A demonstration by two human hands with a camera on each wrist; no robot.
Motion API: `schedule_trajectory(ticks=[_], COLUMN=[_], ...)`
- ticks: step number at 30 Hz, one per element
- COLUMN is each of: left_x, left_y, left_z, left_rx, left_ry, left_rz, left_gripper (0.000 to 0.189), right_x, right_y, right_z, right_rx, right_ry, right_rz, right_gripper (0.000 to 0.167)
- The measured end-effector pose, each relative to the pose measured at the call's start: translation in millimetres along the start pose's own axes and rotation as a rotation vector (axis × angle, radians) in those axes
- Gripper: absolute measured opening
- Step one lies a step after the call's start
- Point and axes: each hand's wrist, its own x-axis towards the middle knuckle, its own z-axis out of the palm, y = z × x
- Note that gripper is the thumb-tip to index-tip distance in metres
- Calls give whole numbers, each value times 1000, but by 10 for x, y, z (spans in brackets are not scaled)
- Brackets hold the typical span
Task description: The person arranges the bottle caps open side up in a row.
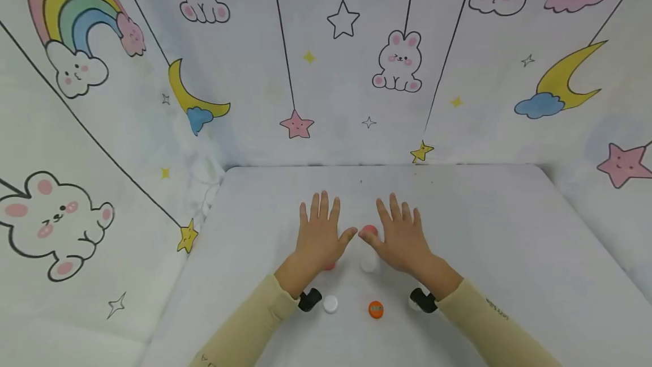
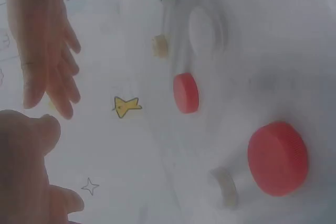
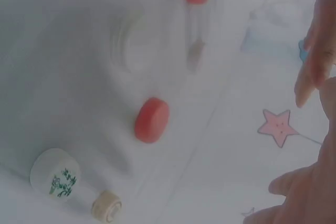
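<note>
Hands [image 1: 320, 238] [image 1: 404, 240] spread palms-down, seemingly hovering above round caps [image 2: 278, 158].

Green print marks a white cap [image 3: 55, 174]; plain red caps [image 2: 278, 158] and an orange cap [image 1: 376, 310] contrast with the white worktop [image 1: 509, 231].

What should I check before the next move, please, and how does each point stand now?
1. Left hand free: ok, fingers straight, holding nothing.
2. Right hand free: ok, also holding nothing.
3. Orange cap uncovered in the head view: ok.
4. White cap to its left uncovered there: ok.
5. Red cap nearest the left hand fully visible in the head view: not ok, mostly hidden.
6. Total cap count: cannot tell; the hands block part of the head view.
</note>
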Motion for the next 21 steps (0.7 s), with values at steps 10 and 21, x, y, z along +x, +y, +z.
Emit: schedule_trajectory(ticks=[10,21], left_x=[-300,-751], left_y=[-14,-98], left_z=[83,340], left_rx=[-92,-351], left_ry=[-12,-18], left_rz=[-12,90], left_gripper=[80,66], right_x=[-164,-454], right_y=[-147,-337], right_z=[70,312], right_rx=[65,350], right_ry=[-22,41], right_rz=[-36,-142], right_gripper=[95,65])
